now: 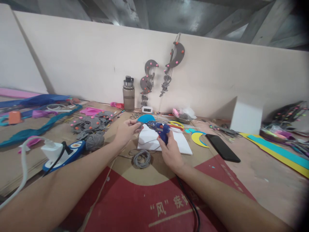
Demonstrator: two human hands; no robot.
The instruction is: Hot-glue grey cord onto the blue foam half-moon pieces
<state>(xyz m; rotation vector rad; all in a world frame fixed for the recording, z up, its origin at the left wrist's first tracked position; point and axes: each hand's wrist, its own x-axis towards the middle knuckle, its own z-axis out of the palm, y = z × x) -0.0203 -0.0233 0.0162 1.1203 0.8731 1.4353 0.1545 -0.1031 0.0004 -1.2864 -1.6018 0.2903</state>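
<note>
My right hand (172, 153) is wrapped round the handle of a blue hot glue gun (164, 130), its nozzle pointing left. My left hand (127, 130) is closed in a pinch close to the nozzle tip; whatever small grey thing lies between its fingers is too small to name. Just behind the fingertips shows a blue disc (146, 118). Under the glue gun lies a white sheet or board (180, 143). Nearer to me is a coil of grey cord (142, 159). The gun's black cable (190, 201) runs down below my right wrist.
A power strip (78, 149) with a white plug and a ball of grey yarn (95, 142) stand left. Grey felt pieces (89, 125) lie behind them. A bottle (128, 96) stands at the wall. To the right are a yellow crescent (199, 140) and a phone (223, 148).
</note>
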